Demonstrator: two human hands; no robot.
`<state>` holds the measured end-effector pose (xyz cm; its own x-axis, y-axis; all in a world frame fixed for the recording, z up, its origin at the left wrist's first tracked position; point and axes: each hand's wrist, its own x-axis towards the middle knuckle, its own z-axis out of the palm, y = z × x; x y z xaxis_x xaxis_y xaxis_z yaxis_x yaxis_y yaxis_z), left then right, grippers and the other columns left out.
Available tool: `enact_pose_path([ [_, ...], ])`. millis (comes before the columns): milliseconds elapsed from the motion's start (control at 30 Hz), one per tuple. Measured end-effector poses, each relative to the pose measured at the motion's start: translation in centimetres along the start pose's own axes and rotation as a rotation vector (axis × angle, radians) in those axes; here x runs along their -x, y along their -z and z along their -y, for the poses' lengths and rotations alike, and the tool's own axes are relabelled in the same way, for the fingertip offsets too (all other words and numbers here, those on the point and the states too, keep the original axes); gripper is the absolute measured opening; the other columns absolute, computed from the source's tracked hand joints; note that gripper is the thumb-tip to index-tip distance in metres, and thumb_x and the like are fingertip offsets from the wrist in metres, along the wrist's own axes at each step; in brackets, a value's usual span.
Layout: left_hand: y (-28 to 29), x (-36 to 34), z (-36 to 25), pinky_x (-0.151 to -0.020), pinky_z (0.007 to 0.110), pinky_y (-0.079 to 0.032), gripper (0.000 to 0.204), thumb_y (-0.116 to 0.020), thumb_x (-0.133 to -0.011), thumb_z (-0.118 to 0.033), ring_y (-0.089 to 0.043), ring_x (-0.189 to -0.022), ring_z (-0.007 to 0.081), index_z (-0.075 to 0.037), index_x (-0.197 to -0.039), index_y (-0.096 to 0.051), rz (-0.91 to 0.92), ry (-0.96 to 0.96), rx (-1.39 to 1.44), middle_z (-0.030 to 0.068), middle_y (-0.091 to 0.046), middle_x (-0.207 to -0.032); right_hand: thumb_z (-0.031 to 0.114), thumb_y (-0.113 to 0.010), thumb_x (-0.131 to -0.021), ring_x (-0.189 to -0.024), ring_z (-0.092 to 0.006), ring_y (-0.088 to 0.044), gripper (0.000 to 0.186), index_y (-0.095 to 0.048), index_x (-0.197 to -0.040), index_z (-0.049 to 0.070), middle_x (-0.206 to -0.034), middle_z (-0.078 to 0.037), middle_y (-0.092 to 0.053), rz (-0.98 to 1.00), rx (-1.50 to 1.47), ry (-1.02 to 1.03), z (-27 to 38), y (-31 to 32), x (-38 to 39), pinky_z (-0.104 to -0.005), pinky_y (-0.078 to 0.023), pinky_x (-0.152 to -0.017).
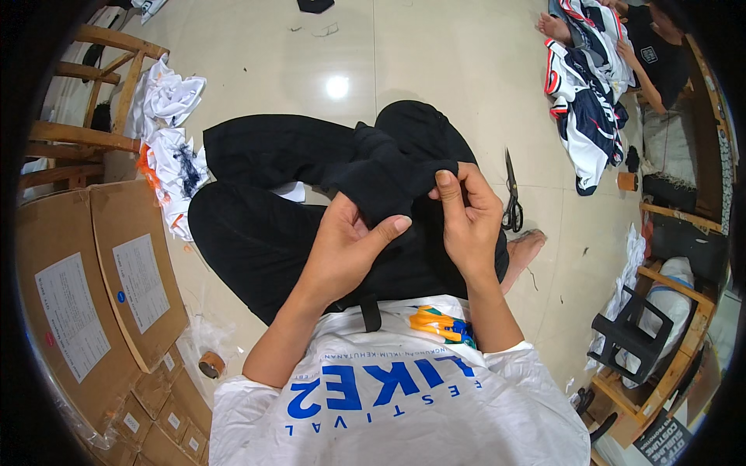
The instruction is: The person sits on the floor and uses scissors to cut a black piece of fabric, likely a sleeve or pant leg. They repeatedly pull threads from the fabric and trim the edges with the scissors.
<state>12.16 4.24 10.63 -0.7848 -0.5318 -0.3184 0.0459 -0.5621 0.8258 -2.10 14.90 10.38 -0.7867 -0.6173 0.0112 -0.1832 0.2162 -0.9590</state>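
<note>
Above my lap, both hands hold a piece of black fabric (381, 180); its exact kind is hard to make out against my black trousers (256, 225). My left hand (342, 248) grips its near left side, thumb lying on top and the other fingers underneath. At the right edge, my right hand (470, 213) pinches a corner of the cloth between thumb and fingers. A pair of black scissors (511, 198) lies on the floor to the right of my knee, points away from me.
Cardboard boxes (66, 303) stand at the left, below a wooden frame (85, 140). White cloth pieces (167, 101) lie beside them. At the far right, another person (657, 54) sits with white and navy garments (587, 101). A black plastic stool (633, 330) is at the right.
</note>
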Motion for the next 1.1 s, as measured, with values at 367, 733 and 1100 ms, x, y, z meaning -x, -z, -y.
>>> enact_pose_path([
  [367, 0.1, -0.5, 0.2, -0.112, 0.035, -0.047, 0.050, -0.071, -0.094, 0.004, -0.061, -0.124, 0.0181, 0.003, -0.138, -0.048, 0.020, -0.024, 0.088, 0.0122, -0.062, -0.132, 0.002, -0.074, -0.095, -0.096, -0.0061, -0.062, 0.038, -0.059, -0.130, 0.002, -0.106, 0.001, -0.068, 0.374, -0.420, -0.164, 1.5, 0.0, 0.2, -0.0231, -0.049, -0.088],
  [733, 0.3, -0.2, 0.3, -0.113, 0.035, -0.046, 0.057, -0.072, -0.093, 0.005, -0.057, -0.130, 0.0197, 0.004, -0.143, -0.045, 0.012, -0.032, 0.105, 0.0141, -0.059, -0.138, -0.003, -0.075, -0.093, -0.089, -0.0042, -0.060, 0.032, -0.061, -0.121, 0.001, -0.095, 0.003, -0.062, 0.310, -0.379, -0.212, 0.7, 0.5, -0.1, -0.0212, -0.050, -0.085],
  [1100, 0.2, -0.3, 0.3, -0.114, 0.035, -0.045, 0.058, -0.072, -0.094, 0.004, -0.057, -0.130, 0.0200, 0.005, -0.144, -0.044, 0.022, -0.048, 0.090, 0.0147, -0.058, -0.139, -0.002, -0.074, -0.094, -0.094, -0.0042, -0.063, 0.028, -0.063, -0.119, 0.002, -0.103, 0.000, -0.069, 0.336, -0.414, -0.186, 1.5, 0.4, 0.0, -0.0213, -0.049, -0.084],
])
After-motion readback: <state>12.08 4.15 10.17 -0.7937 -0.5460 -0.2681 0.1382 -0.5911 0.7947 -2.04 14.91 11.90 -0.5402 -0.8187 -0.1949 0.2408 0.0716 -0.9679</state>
